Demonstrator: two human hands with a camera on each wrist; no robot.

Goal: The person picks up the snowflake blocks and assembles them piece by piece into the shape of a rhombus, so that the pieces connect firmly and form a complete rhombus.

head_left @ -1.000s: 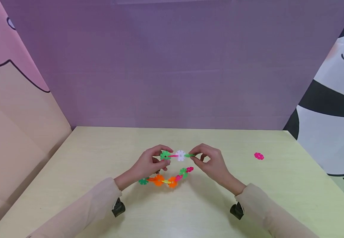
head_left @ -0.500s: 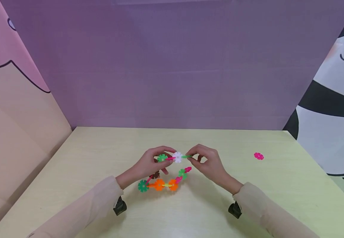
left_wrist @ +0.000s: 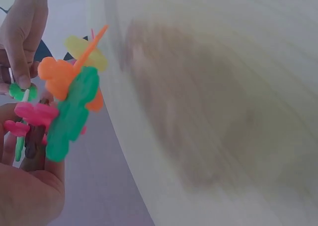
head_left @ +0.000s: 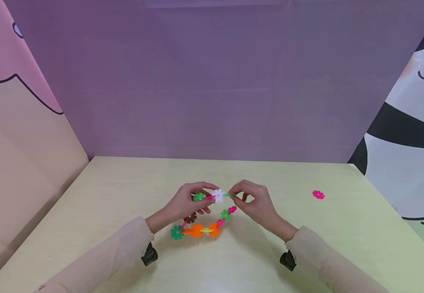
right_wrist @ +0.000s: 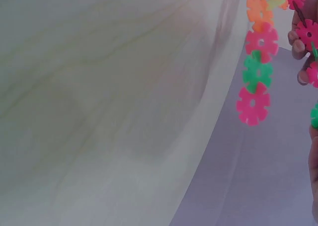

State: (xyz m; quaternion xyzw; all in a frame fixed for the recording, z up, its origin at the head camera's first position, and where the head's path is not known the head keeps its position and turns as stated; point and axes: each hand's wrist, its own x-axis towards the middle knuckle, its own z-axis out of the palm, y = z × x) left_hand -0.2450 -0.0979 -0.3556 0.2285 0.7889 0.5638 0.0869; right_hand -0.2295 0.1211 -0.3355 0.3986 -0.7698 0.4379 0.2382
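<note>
A curved chain of flower-shaped interlocking plastic discs hangs from my left hand [head_left: 179, 205], whose fingers and thumb pinch it by a pink disc [head_left: 210, 197] and a white disc [head_left: 218, 195]. Edge-on beside the white one is a light green disc [head_left: 228, 194], pinched by my right hand [head_left: 258, 202] between thumb and fingertips. Lower in the chain come a brown disc [head_left: 191, 217], a dark green disc [left_wrist: 74, 114], orange discs [head_left: 197, 230] and a yellow disc [left_wrist: 87, 52]. Its free end finishes in a pink end disc [right_wrist: 253, 104], below the right hand in the head view.
One loose pink disc [head_left: 318, 194] lies on the pale wooden table [head_left: 270, 260], off to the right. A purple cloth backdrop [head_left: 212, 81] rises behind the table, with printed cartoon panels on both sides.
Left fingers have slid along the chain towards the white disc, and the chain's lower part has dropped slightly, showing the brown disc. The right hand has moved slightly left, still pinching the light green disc.
</note>
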